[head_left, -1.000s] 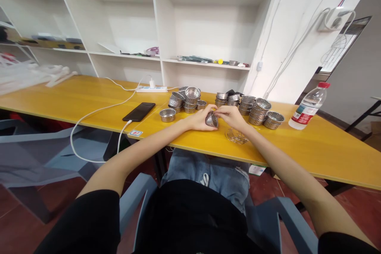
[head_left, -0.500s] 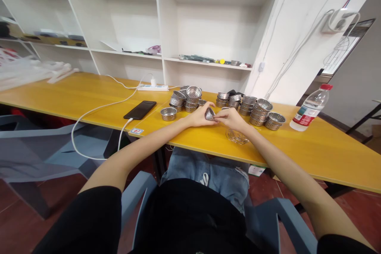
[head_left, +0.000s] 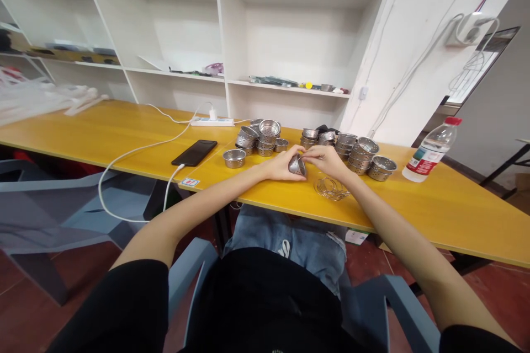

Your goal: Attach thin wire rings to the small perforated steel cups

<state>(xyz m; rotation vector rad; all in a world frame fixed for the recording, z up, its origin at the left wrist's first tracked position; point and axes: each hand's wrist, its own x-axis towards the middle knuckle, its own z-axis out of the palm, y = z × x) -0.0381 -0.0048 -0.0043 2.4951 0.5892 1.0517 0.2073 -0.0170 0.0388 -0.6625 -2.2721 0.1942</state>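
Observation:
My left hand [head_left: 282, 166] is closed around a small perforated metal cup [head_left: 296, 165], tilted so its mouth faces right. At the cup's rim, the pinched fingers of my right hand [head_left: 325, 159] meet; whatever they hold is too small to make out. Below my right wrist lies a loose pile of thin metal wire rings [head_left: 331, 187] on the yellow table. Stacked perforated cups [head_left: 265, 146] stand beyond my left hand, and more stacks [head_left: 359, 162] are behind and right of my right hand. A single cup [head_left: 234, 158] sits to the left.
A phone [head_left: 194, 153] with a white charging cable lies on the yellow table [head_left: 447, 215] at left, near a power strip [head_left: 212, 121]. A plastic bottle [head_left: 431, 150] with a red cap stands at right. White shelves [head_left: 290, 88] rise behind.
The cup has shifted slightly right and down in my left hand, its mouth turned more to the right. My right hand has moved up to the cup's upper rim.

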